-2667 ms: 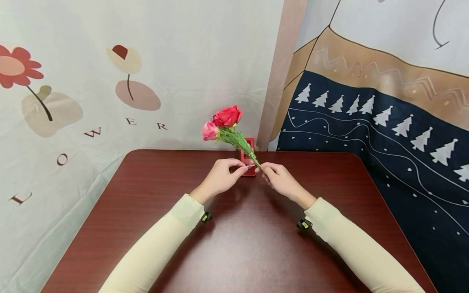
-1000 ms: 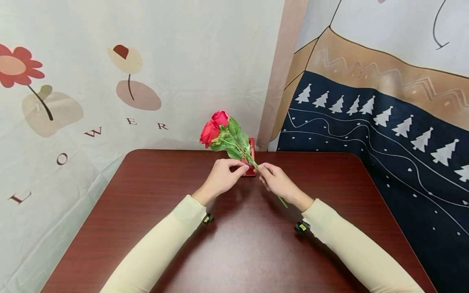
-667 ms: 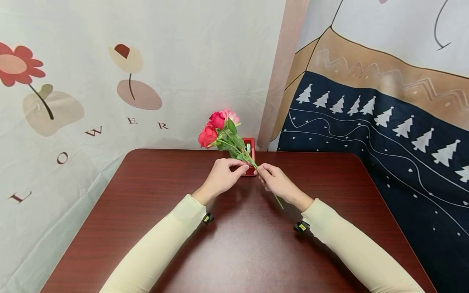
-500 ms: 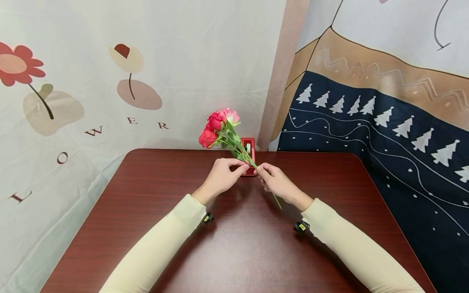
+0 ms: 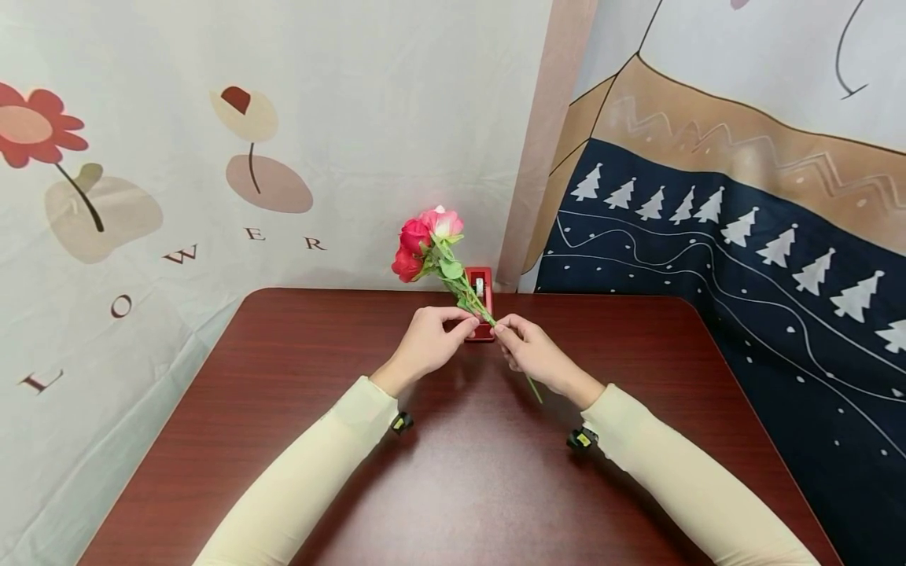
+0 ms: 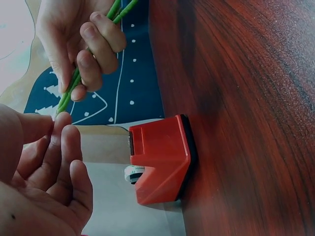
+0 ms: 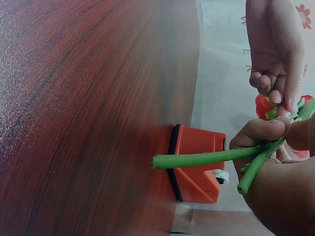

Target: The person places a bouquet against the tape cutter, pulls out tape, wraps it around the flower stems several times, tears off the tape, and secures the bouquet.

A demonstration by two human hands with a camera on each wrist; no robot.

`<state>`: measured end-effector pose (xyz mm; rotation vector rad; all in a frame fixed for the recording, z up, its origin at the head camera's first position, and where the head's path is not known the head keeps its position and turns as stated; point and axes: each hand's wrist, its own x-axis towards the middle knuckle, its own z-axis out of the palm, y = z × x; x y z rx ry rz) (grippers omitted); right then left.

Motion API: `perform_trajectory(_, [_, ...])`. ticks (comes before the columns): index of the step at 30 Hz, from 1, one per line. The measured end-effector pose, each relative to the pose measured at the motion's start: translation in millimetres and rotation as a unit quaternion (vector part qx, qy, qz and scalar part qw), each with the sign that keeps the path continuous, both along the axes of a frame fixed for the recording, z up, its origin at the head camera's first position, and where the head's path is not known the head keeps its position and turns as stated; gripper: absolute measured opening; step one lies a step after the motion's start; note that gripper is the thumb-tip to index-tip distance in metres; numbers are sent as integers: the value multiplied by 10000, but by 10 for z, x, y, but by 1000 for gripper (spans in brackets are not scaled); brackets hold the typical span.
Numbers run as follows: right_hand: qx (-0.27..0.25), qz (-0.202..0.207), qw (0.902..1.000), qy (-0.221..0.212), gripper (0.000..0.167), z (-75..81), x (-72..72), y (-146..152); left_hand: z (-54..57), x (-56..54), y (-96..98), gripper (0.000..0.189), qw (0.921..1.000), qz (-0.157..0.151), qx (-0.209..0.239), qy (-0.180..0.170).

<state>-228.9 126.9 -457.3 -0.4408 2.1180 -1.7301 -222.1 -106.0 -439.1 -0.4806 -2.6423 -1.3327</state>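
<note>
My right hand (image 5: 527,346) grips the green stems (image 7: 197,160) of an artificial flower bunch, their cut ends jutting out past the palm. Its blooms, red roses (image 5: 410,255) and a pink-and-white flower (image 5: 446,223), lean up and to the left. Thumb and forefinger of my left hand (image 5: 428,342) pinch together right at the stems, just above the right fingertips. A strip of clear tape shows there in the oldest head frame; at this moment the fingers mostly hide it. Behind the stems stands a red tape dispenser (image 6: 160,160) with a small tape roll (image 6: 133,173).
The dispenser is near the far edge of the dark wood table (image 5: 453,472). Behind the table hang a pale flower-print cloth (image 5: 354,118) and a navy cloth with white trees (image 5: 708,244).
The bunch has turned about its stems, bringing different blooms and leaves to the front, and the stem ends now show below my right hand. My left hand stays nearly in place.
</note>
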Motion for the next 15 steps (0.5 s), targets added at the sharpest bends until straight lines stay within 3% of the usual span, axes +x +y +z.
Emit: perform_trajectory(15, [22,9,9998,175,21,-10,18,-18,4,21,19,18,9998,-19,54,-165])
